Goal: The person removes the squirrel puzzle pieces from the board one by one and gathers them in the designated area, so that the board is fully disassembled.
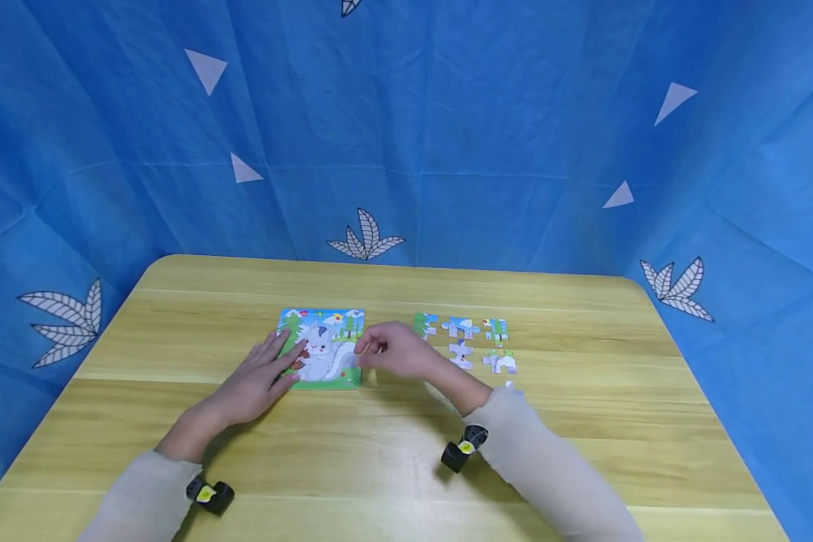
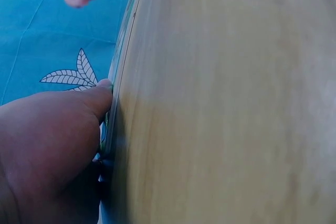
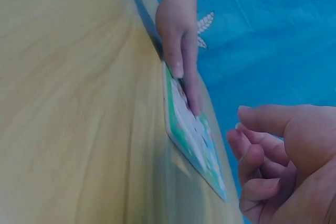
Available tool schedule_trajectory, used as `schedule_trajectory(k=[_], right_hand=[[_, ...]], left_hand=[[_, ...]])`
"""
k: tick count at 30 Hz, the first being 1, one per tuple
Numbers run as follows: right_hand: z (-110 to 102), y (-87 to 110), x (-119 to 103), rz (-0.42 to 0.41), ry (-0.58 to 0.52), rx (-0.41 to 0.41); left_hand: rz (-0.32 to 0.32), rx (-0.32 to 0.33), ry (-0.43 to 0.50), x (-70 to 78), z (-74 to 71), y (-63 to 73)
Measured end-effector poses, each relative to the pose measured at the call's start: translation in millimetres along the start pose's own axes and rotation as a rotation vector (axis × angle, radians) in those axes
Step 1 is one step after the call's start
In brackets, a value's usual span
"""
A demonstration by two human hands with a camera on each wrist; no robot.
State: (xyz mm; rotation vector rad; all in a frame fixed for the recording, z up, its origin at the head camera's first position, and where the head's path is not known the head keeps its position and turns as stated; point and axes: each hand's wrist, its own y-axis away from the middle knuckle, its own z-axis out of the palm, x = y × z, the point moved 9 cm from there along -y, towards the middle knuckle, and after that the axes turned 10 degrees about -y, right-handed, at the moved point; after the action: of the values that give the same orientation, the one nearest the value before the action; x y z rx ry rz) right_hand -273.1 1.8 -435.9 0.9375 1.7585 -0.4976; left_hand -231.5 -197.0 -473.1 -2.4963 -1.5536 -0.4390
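Note:
A square puzzle board (image 1: 328, 375) with a picture of a white squirrel among trees lies flat on the table. My left hand (image 1: 254, 382) rests on its left side, fingers stretched over the picture and the thumb at the near edge. Just off the board's right edge hovers my right hand (image 1: 396, 350), its fingers loosely bent. In the right wrist view this hand (image 3: 283, 156) shows no object between thumb and fingers. Right of it lie several loose jigsaw pieces, among them a tree piece (image 1: 497, 330) and a white-and-green piece (image 1: 500, 362). My right forearm partly covers others.
The wooden table (image 1: 352, 467) reaches back to a blue cloth (image 1: 501, 120) printed with leaves and triangles, which also hangs at both sides. A small black camera is strapped to each wrist, as on the right wrist (image 1: 458, 454).

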Motion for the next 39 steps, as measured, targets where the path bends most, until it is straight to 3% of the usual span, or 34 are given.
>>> schedule_trajectory(k=[4, 11, 16, 20, 23, 31, 39], right_hand=[[15, -11.5, -2, 0.007, -0.01, 0.005], [36, -28.9, -2, 0.023, -0.036, 0.019], [43, -38.8, -2, 0.037, -0.038, 0.042], [48, -45.9, -2, 0.042, -0.029, 0.06], [51, -50.1, 0, 0.049, -0.016, 0.073], [61, -57.7, 1, 0.07, 0.016, 0.082], [69, -62.8, -1, 0.082, 0.067, 0.093]], left_hand=[[0.01, 0.028, 0.006, -0.8, -0.1, -0.7], [0.009, 0.015, 0.002, -0.7, -0.9, -0.7], [-0.013, -0.019, -0.01, -7.4, 2.9, -3.0], [-0.004, 0.005, 0.0, -11.2, 4.0, -3.5], [0.005, 0.025, 0.003, -6.8, -0.7, -2.1], [-0.026, -0.026, -0.01, -5.5, -1.2, -1.1], [-0.021, -0.023, -0.004, -5.8, -4.2, 0.4]])
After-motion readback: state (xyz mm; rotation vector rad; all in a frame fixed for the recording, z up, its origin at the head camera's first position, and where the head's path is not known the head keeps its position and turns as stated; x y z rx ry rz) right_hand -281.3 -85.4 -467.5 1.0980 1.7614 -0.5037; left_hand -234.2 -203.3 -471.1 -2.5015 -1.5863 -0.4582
